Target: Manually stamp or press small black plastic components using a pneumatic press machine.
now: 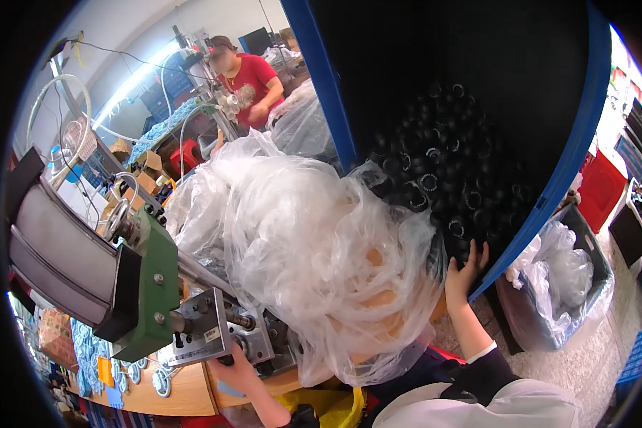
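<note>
The bin, tilted and full of black rings, rested near the bench's right edge against the spread right hand, while the left hand gripped the machine; a slipping palm might likely spill rings.

The right hand presses flat against the rim of a big blue crate tipped on its side, its dark inside heaped with small black ring-shaped parts. A billowing clear plastic bag lies just beside the crate's mouth. The left hand rests on the grey metal block of a machine with a green bracket. Behind, a person in a red shirt stands at a bench
</note>
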The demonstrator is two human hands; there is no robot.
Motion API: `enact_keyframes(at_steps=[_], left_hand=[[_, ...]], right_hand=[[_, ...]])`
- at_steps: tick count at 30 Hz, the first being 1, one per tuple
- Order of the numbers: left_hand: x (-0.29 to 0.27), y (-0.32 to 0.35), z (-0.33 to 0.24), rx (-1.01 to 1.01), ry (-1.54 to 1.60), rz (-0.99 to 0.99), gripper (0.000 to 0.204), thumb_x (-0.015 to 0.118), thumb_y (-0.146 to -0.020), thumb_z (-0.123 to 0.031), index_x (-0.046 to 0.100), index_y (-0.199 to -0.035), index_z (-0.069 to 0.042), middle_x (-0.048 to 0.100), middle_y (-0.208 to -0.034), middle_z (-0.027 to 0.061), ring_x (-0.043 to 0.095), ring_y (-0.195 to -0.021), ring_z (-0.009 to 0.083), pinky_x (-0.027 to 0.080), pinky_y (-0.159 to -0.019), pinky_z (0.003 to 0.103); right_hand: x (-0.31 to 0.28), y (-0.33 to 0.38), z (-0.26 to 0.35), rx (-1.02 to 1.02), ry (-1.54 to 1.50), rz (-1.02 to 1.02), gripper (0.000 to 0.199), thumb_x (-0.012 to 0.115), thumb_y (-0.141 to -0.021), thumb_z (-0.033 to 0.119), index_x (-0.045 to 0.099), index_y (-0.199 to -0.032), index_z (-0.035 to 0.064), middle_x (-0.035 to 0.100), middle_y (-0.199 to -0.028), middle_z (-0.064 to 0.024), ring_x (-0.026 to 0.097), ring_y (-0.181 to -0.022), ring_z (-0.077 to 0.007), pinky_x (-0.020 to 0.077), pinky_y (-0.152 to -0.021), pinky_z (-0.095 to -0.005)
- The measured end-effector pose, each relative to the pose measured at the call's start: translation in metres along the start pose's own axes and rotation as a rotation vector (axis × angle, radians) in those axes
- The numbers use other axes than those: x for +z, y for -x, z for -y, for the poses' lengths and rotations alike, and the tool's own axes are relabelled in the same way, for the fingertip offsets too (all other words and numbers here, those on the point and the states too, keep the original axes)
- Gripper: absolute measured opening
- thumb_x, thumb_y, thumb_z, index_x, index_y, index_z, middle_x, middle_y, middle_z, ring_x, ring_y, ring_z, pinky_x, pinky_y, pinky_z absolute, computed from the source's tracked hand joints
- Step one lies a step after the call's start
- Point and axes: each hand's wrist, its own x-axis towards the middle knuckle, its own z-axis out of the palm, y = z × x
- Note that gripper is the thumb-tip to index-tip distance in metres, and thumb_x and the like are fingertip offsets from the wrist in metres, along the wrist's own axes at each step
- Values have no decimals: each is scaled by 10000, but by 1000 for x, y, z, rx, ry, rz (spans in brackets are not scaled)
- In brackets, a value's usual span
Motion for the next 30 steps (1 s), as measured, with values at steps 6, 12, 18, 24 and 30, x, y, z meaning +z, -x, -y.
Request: enact_keyframes(at_steps=[6, 12, 18, 24, 30], left_hand=[[-63, 65, 59, -138, -128, -341, 309, 590, -866, -152, 525, -1073, 68, 571, -997, 149, 534, -883, 228, 439, -821, 313], [-172, 200, 109, -564, -647, -222, 550, 677, -756, -439, 593, -961, 65, 607, -915, 264, 580, -851, 391, 475, -765, 417], [-274, 339, 207, -928, -1127, -159, 684, 656, -728, -521, 574, -1022, 90, 580, -950, 317, 551, -858, 456, 448, -782, 482], [-208, 267, 185, -615, -803, -88, 303, 577, -860, -165, 540, -1012, 94, 551, -1031, 223, 520, -978, 341, 404, -883, 390], [-139, 151, 122, -293, -406, -124, 236, 553, -865, -130, 558, -1008, 58, 521, -1136, 190, 487, -1060, 334, 379, -912, 394]], right_hand=[[-13, 10, 36, -34, 443, 180, 619, 627, -713, 25, 379, -1279, 3, 245, -1374, -171, 268, -1246, -376, 216, -1037, -462], [-2, 3, 13, -118, 271, 54, 550, 575, -735, -38, 383, -1250, -37, 245, -1336, -231, 250, -1243, -431, 230, -1032, -487], [0, 6, 26, -158, 251, 66, 475, 593, -697, -57, 498, -1150, 46, 316, -1292, -200, 341, -1147, -378, 277, -977, -457], [-3, 4, 6, -205, 235, 10, 495, 644, -654, -36, 551, -1109, 134, 322, -1313, -172, 399, -1066, -319, 296, -944, -437], [4, 6, -9, -221, 374, 21, 414, 589, -731, -42, 545, -1127, 70, 266, -1380, -215, 356, -1213, -373, 289, -1009, -450]])
